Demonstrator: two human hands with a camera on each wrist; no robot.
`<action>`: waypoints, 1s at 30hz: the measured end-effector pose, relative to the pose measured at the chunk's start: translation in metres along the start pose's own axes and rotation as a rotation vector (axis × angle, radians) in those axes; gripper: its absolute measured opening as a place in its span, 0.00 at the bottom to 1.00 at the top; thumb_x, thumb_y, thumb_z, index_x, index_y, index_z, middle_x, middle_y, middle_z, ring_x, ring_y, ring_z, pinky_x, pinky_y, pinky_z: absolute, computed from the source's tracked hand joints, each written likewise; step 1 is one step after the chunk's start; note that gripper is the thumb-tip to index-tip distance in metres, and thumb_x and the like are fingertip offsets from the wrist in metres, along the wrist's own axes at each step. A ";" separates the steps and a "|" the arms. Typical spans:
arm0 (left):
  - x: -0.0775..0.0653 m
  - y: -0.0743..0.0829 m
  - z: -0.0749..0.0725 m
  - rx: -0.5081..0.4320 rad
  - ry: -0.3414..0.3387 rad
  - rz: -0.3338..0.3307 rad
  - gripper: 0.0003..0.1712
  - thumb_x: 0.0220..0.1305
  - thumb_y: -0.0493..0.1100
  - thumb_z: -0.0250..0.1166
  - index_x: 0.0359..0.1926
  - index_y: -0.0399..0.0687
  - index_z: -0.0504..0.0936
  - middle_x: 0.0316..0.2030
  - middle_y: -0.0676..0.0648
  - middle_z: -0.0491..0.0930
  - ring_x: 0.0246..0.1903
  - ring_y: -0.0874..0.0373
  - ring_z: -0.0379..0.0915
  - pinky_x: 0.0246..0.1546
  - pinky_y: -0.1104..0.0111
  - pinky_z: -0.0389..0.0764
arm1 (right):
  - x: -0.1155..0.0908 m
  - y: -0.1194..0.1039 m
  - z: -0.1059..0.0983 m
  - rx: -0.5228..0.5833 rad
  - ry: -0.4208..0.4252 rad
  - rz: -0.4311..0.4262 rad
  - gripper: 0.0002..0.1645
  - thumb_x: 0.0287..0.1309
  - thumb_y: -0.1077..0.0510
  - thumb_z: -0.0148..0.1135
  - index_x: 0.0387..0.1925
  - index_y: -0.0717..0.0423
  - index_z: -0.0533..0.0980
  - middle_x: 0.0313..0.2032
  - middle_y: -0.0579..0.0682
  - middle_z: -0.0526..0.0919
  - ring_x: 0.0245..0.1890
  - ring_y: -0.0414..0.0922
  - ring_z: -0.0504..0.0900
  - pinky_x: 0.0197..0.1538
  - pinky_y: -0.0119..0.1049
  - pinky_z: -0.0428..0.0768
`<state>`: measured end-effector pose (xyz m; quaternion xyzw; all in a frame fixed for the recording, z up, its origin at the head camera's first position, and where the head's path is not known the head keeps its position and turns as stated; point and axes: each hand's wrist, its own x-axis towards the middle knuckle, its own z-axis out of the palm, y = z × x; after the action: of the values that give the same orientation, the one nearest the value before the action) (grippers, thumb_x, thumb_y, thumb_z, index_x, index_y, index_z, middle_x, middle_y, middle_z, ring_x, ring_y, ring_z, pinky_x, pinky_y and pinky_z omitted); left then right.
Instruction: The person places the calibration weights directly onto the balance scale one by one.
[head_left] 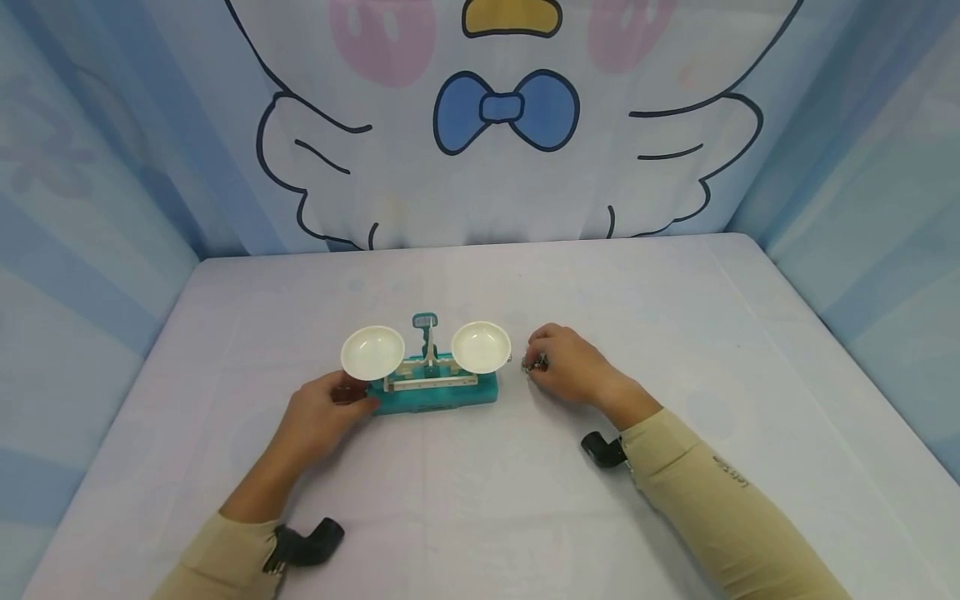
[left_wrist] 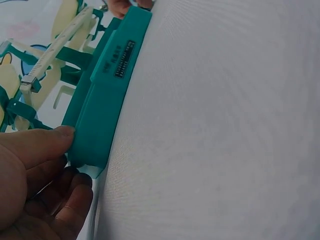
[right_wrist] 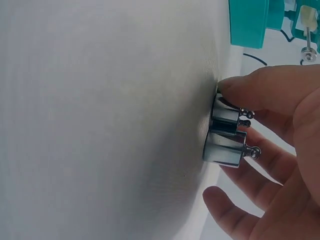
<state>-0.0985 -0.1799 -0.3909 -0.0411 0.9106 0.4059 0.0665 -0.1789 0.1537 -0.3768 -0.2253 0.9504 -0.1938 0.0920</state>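
A teal balance scale [head_left: 435, 396] with two white pans stands mid-table. At its left end is my left hand [head_left: 322, 412], thumb on the front of the base and fingers curled at the end face. In the left wrist view the thumb lies against the teal base [left_wrist: 107, 85]. Right of the scale, my right hand [head_left: 566, 367] holds a cluster of small silver weights [right_wrist: 224, 147] with knobs. These weights stand close together on the cloth, the thumb at one side and fingers bent behind them.
A pale cloth covers the table [head_left: 480, 517]. Behind it hangs a curtain [head_left: 510, 192] with a cartoon figure and blue bow tie, and patterned curtains flank both sides. Each wrist wears a black camera mount [head_left: 311, 546].
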 end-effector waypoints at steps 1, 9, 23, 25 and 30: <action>0.000 0.000 0.000 0.000 0.000 0.000 0.24 0.64 0.44 0.68 0.56 0.33 0.78 0.54 0.34 0.80 0.56 0.37 0.75 0.57 0.45 0.73 | 0.000 0.000 0.000 0.001 -0.003 0.005 0.03 0.62 0.62 0.66 0.36 0.56 0.85 0.55 0.57 0.77 0.58 0.55 0.75 0.63 0.50 0.72; 0.000 0.001 0.000 -0.003 0.001 -0.004 0.23 0.64 0.43 0.69 0.55 0.34 0.79 0.54 0.35 0.80 0.56 0.38 0.76 0.57 0.45 0.74 | 0.001 0.000 0.002 -0.028 0.018 -0.017 0.03 0.62 0.62 0.65 0.36 0.56 0.84 0.55 0.57 0.78 0.57 0.55 0.74 0.62 0.49 0.73; 0.000 0.001 0.000 0.006 0.003 -0.018 0.23 0.64 0.44 0.69 0.55 0.35 0.79 0.53 0.35 0.81 0.54 0.39 0.77 0.56 0.46 0.75 | -0.008 -0.014 -0.025 0.142 0.208 -0.094 0.09 0.62 0.63 0.64 0.43 0.59 0.83 0.43 0.51 0.85 0.47 0.51 0.81 0.53 0.50 0.79; 0.000 0.001 0.000 0.006 0.004 -0.022 0.23 0.64 0.44 0.69 0.55 0.35 0.79 0.52 0.35 0.81 0.54 0.39 0.77 0.55 0.46 0.75 | -0.008 -0.019 -0.029 0.167 0.246 -0.126 0.09 0.62 0.62 0.65 0.43 0.60 0.83 0.42 0.51 0.85 0.46 0.50 0.81 0.52 0.49 0.79; 0.000 0.002 0.000 0.003 0.003 -0.025 0.23 0.65 0.44 0.68 0.55 0.35 0.79 0.52 0.36 0.81 0.54 0.40 0.77 0.54 0.47 0.76 | -0.004 -0.035 -0.036 0.240 0.295 -0.189 0.08 0.63 0.61 0.65 0.43 0.60 0.83 0.42 0.51 0.85 0.46 0.49 0.80 0.52 0.51 0.79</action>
<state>-0.0984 -0.1787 -0.3899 -0.0531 0.9107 0.4036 0.0701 -0.1711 0.1388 -0.3294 -0.2699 0.8984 -0.3441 -0.0407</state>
